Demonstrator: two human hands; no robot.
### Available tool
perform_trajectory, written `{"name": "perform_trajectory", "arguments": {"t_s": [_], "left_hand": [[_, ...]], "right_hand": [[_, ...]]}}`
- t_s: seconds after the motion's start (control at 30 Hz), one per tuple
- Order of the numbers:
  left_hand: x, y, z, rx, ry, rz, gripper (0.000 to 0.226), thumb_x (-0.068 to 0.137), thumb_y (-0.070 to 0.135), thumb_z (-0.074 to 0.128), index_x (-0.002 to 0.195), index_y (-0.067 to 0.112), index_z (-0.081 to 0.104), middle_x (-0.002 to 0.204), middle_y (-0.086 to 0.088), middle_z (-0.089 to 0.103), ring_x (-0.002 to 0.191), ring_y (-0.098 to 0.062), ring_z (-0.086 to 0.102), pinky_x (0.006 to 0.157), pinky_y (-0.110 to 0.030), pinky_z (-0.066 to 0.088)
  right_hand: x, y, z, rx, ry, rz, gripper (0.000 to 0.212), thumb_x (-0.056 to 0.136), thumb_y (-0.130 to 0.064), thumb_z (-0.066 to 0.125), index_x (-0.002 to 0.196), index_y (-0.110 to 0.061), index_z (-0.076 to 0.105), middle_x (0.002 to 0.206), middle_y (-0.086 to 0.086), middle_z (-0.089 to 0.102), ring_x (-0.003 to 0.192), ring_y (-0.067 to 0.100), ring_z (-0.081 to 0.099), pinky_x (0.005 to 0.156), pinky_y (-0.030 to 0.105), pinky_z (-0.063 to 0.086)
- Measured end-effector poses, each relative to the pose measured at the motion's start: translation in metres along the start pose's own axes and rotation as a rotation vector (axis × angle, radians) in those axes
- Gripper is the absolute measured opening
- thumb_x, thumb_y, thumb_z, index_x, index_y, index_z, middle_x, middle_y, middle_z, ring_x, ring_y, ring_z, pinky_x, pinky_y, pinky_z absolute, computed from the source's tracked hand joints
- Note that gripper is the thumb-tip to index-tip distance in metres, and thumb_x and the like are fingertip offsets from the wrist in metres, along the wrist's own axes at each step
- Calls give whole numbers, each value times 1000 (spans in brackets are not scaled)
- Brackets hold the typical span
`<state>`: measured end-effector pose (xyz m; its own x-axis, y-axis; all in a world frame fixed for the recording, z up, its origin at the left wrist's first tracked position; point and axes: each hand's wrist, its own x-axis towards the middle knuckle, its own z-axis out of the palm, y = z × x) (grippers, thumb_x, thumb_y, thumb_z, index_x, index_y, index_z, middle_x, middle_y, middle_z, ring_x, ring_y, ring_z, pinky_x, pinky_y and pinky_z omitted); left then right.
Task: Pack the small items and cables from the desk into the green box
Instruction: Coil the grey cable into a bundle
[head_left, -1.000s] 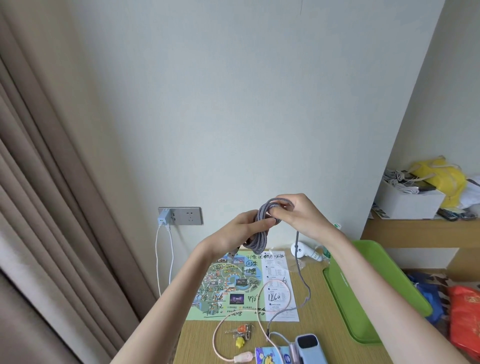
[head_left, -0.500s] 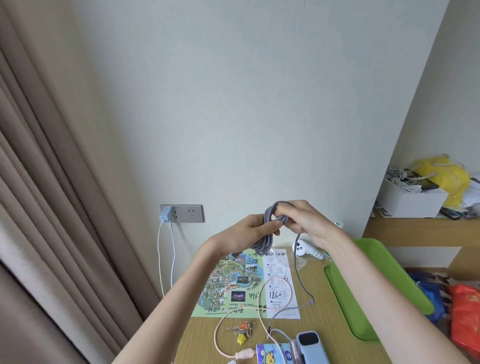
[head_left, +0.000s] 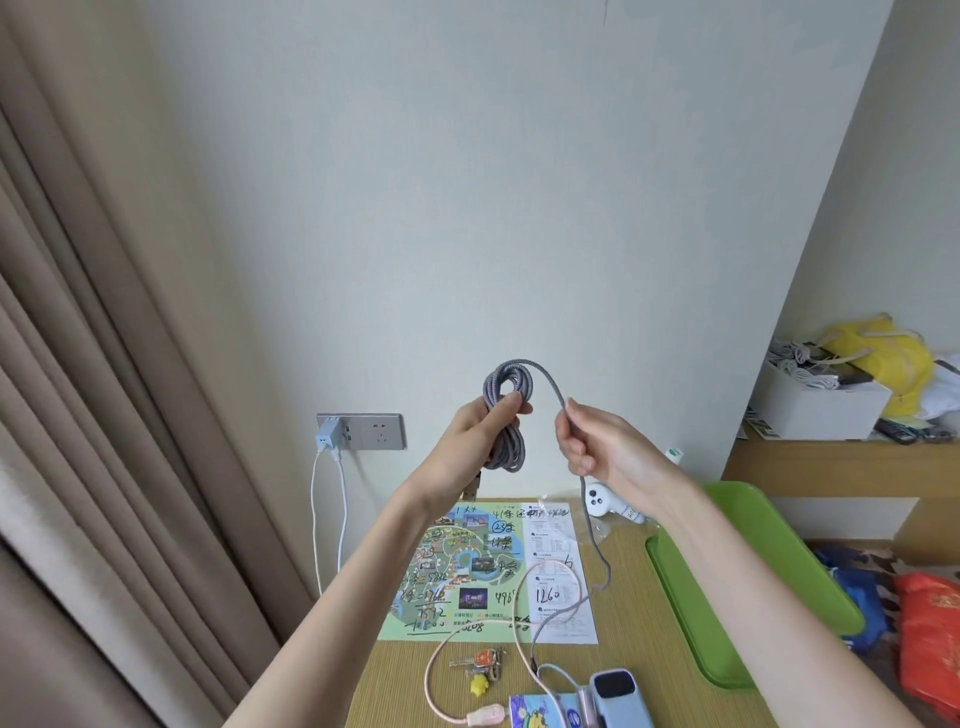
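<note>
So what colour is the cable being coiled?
Grey with a braided, speckled weave, the coiled cable shows best in the head view, between both hands.

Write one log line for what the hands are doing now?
left hand: holds cable coil | right hand: pinches loose end | green box: no cable inside

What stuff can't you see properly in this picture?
- Blue device, head view: the bottom edge cuts it off.
- Grey cable: its far end vanishes behind the blue device.
- Green box: the right arm covers part of it.
- Map: print too small to read.
</note>
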<state>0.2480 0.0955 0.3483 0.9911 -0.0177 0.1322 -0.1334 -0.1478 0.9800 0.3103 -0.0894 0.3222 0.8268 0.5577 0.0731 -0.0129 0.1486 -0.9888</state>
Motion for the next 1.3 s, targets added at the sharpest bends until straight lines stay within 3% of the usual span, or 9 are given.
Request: {"name": "perform_trajectory", "arguments": {"t_s": [0.27,0.43,0.57,0.67,0.87,0.93,1.03,1.13,1.3], "left_hand": [[-2,11,10,-63,-54,73,31,100,40,46,108,17,66,57,5,56,36,-2,38,29,-13,23],[-3,13,15,-99,-17,91,34,101,34,47,110,6,64,63,-2,57,38,-1,43,33,-9,28],[-1,12,17,-116,31,49,35,100,40,47,108,9,61,70,-12,53,40,-4,41,31,-15,26],[2,15,11,-228,59,-12,31,97,45,50,101,17,61,68,-7,52,46,-9,37,32,-18,26],[15,19,-5,-732,84,41,25,100,33,47,86,17,59,79,5,61,82,-9,61,87,-29,48],[16,19,-11,-777,158,11,24,100,35,48,86,18,58,77,6,57,70,-6,59,77,-26,51],[14,17,-19,-506,341,-94,28,96,47,49,87,23,58,68,6,47,41,-4,43,35,-18,32],[13,7,-21,-210,390,-82,34,97,50,46,98,19,60,66,3,35,34,-6,28,34,-15,22],[12,-10,-20,82,316,90,40,100,38,45,112,1,55,61,10,36,46,-2,33,48,-15,32]], "right_hand": [[2,-3,24,-79,-22,9,38,95,-50,51,73,-19,57,58,-2,43,50,13,33,48,22,32],[1,-6,24,-74,-44,3,39,93,-50,54,79,-15,61,62,2,48,54,15,38,48,21,37],[-2,-6,18,-129,-100,1,34,99,-41,49,94,-9,59,65,2,49,53,14,40,51,19,39],[-6,-4,14,-145,-88,11,30,92,-42,58,85,-13,59,62,-1,45,50,13,36,49,19,34],[-9,-5,5,-225,24,32,34,88,-41,63,69,-14,57,55,-2,29,46,11,23,46,21,20],[-9,-10,4,-254,74,17,38,82,-45,67,64,-15,54,55,1,25,46,11,20,44,18,20],[-8,-18,2,-315,91,-1,40,82,-44,71,59,-17,52,56,1,22,48,12,17,44,20,17],[-5,-25,3,-353,76,-13,36,82,-39,72,58,-20,54,56,0,23,50,14,16,45,22,15],[-4,-37,5,-323,63,-78,26,89,-30,66,69,-13,62,54,-3,33,44,8,21,42,17,18]]}}
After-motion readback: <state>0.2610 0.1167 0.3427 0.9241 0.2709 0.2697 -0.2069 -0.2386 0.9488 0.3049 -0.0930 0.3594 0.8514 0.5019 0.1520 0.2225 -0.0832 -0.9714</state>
